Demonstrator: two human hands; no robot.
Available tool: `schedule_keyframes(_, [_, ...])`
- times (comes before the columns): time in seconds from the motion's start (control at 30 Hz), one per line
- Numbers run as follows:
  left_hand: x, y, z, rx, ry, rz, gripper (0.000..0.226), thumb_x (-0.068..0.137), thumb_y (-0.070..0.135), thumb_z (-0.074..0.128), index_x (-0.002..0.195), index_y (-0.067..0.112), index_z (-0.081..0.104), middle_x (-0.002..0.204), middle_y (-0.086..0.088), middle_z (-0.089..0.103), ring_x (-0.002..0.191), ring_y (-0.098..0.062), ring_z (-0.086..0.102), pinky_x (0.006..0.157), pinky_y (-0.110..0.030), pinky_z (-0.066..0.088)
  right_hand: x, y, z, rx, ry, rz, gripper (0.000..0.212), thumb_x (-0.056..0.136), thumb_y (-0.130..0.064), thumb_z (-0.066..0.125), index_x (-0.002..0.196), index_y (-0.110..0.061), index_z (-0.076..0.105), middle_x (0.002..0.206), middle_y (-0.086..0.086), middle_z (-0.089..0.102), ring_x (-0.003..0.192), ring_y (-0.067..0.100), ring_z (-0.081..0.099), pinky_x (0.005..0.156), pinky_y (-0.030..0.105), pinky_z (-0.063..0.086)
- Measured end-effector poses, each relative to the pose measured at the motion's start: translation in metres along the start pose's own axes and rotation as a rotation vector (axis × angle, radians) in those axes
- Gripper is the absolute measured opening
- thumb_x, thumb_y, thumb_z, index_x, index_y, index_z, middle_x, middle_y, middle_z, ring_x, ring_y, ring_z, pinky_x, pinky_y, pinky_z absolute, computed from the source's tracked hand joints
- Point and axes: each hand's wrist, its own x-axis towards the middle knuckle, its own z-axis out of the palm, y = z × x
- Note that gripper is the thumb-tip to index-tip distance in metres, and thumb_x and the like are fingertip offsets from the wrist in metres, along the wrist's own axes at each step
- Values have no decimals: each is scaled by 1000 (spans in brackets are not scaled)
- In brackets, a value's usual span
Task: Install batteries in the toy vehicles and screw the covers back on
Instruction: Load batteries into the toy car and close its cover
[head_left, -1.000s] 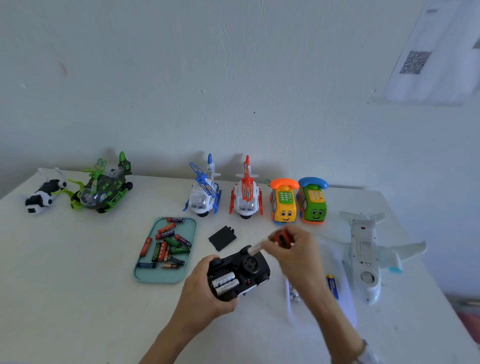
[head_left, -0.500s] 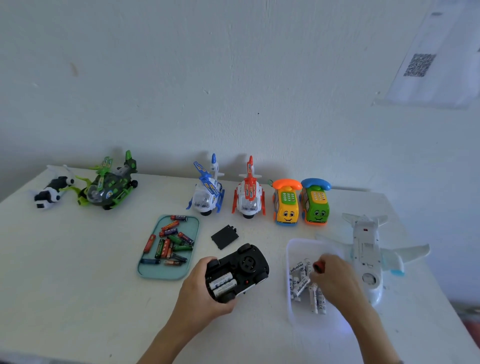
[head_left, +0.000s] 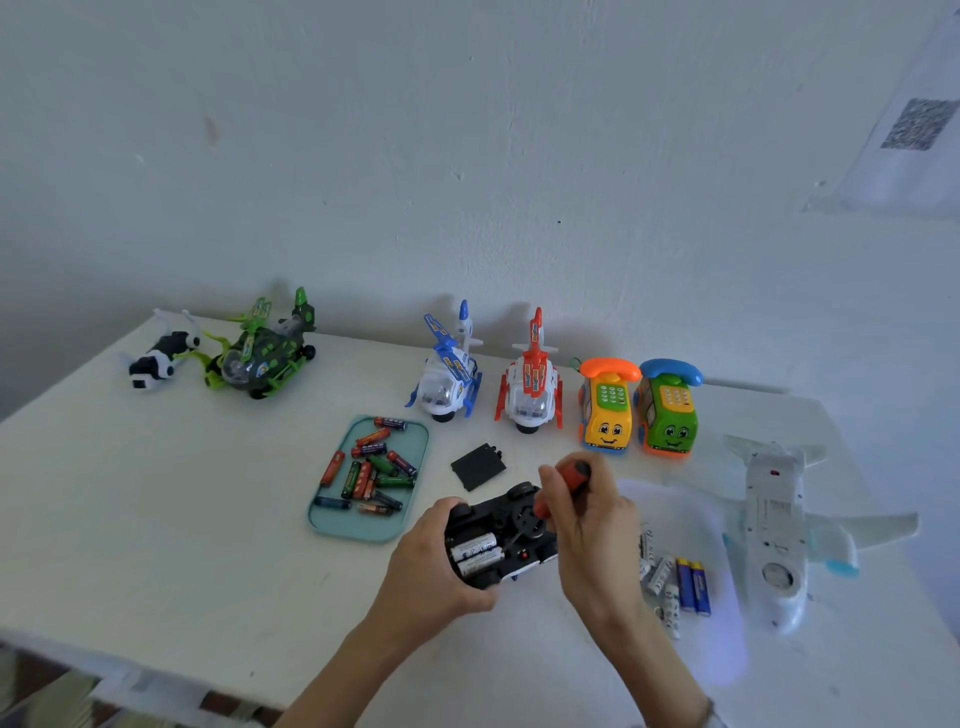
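head view: the left hand (head_left: 434, 564) grips an upturned black toy car (head_left: 498, 543) near the front middle of the white table (head_left: 156, 519), fingers curled round its near end. two white batteries (head_left: 477, 553) lie side by side in the car's uncovered compartment. the right hand (head_left: 589, 525) is clamped round a screwdriver with an orange-red handle (head_left: 569, 480), held over the far end of the car; the tip seems to touch the underside, though the fingers hide it. the loose black cover (head_left: 478, 466) lies flat on the table just beyond the car, apart from it. left of the cover, a teal tray (head_left: 332, 525) holds a heap of mixed batteries. to the right of the right hand, white and blue batteries (head_left: 675, 582) lie in a clear tray that is hard to make out. a white toy plane (head_left: 776, 525) lies belly-up at the right edge. along the wall stand a green helicopter (head_left: 260, 353), a blue one (head_left: 447, 374), a red one (head_left: 530, 384), and a yellow (head_left: 605, 410) and a green phone car (head_left: 670, 410).
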Motion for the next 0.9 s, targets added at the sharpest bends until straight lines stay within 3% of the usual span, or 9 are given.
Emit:
schedule_keyframes(0.1, [0,0,0,-3,0,-12,64,48,35,79,104,38,48,91,13,62,82,-6,63,66,-27,56,-1,8,6,-21,28,-35,13,90,-18,60,85,-11,50,62,4,60,57,12,57,47,13,40])
schedule_keyframes(0.27, [2,0,-1,11,-12,-2,65,48,35,80,105,37,48,92,14,62,82,-6,63,65,-26,56,-2,12,12,-44,45,-61,14,90,-21,59,85,-14,47,61,6,58,55,18,55,49,26,43])
schedule_keyframes(0.37, [2,-2,-1,-3,-22,-11,66,48,36,79,106,37,48,93,13,62,83,-6,63,67,-28,57,3,13,13,24,116,78,17,91,-20,59,81,-10,49,60,9,60,51,18,55,47,30,45])
schedule_keyframes(0.5, [2,-6,-1,-19,-24,-9,68,48,39,79,109,37,48,94,14,62,85,-5,63,70,-27,56,15,28,4,202,219,406,23,96,-22,53,82,-4,51,61,15,64,41,13,50,40,26,42])
schedule_keyframes(0.67, [1,-8,-4,-24,-12,-12,70,48,36,82,109,35,48,95,14,61,87,-2,62,71,-22,55,18,51,0,345,226,642,33,99,-19,48,73,2,52,58,20,63,35,19,47,37,28,40])
schedule_keyframes(0.83, [0,-8,-1,-21,-5,-11,68,49,36,80,109,36,48,94,15,61,85,-4,62,72,-26,55,21,44,-4,506,272,659,26,98,-22,51,81,-1,51,55,14,60,34,16,41,35,24,34])
schedule_keyframes(0.9, [-1,-7,0,-19,-1,-17,67,49,37,78,108,37,48,94,15,60,85,-4,61,72,-27,55,22,32,-9,461,186,600,18,93,-17,59,83,-3,54,54,10,55,37,10,41,37,21,32])
